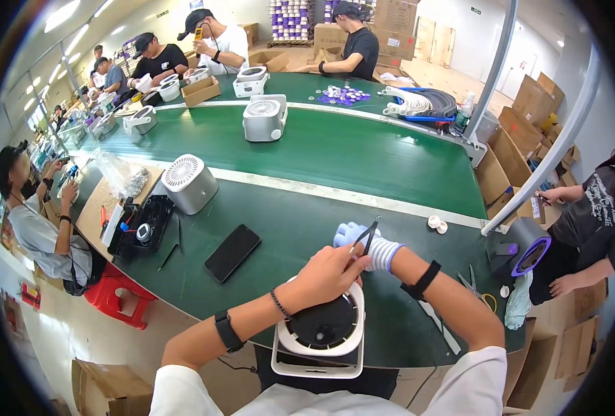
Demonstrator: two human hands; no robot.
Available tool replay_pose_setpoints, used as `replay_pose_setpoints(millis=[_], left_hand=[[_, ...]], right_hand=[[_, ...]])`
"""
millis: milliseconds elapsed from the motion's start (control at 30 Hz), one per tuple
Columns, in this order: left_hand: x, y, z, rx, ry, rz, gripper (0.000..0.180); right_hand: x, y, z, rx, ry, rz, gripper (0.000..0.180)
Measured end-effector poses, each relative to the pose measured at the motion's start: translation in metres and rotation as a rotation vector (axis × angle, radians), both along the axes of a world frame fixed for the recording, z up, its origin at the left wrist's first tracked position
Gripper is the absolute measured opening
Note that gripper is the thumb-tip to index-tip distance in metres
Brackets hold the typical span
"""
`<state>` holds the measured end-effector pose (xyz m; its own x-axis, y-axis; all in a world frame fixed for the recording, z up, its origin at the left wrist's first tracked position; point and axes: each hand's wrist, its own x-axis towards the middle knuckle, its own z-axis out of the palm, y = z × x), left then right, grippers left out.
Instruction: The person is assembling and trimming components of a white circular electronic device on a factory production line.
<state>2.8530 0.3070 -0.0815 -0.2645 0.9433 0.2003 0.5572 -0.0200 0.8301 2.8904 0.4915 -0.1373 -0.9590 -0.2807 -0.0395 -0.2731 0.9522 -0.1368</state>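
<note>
My bare left hand (pixel 324 274) is closed, its fingertips pinching what look like dark tweezers (pixel 370 237) that point up and away. Right beside it, my right hand (pixel 370 246) wears a white and blue knit glove. Its fingers are curled, and what they hold, if anything, is hidden. Below both hands, at the table's near edge, is a white appliance housing (pixel 354 341) with a round black disc (pixel 321 322) on top. A white handle frame (pixel 314 370) sticks out on its near side. My left forearm crosses over part of the housing.
A black phone (pixel 232 253), another pair of tweezers (pixel 169 257) and a grey fan unit (pixel 191 186) lie left. At right are scissors (pixel 468 279), a white-handled blade (pixel 440 328) and a purple-rimmed unit (pixel 525 246). Beyond runs a green conveyor (pixel 363 159); several co-workers sit around.
</note>
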Motion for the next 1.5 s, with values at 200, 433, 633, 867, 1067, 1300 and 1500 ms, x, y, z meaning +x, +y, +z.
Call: replay_pose_setpoints(millis=[200, 433, 633, 867, 1067, 1300, 1500], left_hand=[[-0.001, 0.003, 0.006, -0.030, -0.124, -0.041, 0.030], [-0.003, 0.011, 0.008, -0.147, -0.119, -0.059, 0.028], [-0.006, 0.012, 0.011, -0.254, -0.203, -0.092, 0.031], [-0.002, 0.016, 0.017, -0.272, -0.240, -0.071, 0.030], [0.000, 0.015, 0.014, -0.287, -0.286, -0.064, 0.032], [0.005, 0.015, 0.015, -0.240, -0.247, -0.069, 0.029], [-0.002, 0.016, 0.005, -0.105, -0.172, -0.086, 0.026]], right_hand=[[0.083, -0.006, -0.001, -0.211, -0.045, -0.380, 0.015], [0.185, -0.029, 0.111, -0.245, 0.009, -0.689, 0.012], [0.152, -0.054, 0.135, 0.002, -0.141, -0.639, 0.040], [0.131, -0.047, 0.135, -0.005, -0.226, -0.506, 0.042], [0.120, -0.042, 0.131, 0.009, -0.317, -0.463, 0.043], [0.115, -0.080, 0.152, 0.245, -0.295, -0.415, 0.008], [0.086, -0.086, 0.110, 0.396, -0.247, -0.364, 0.012]])
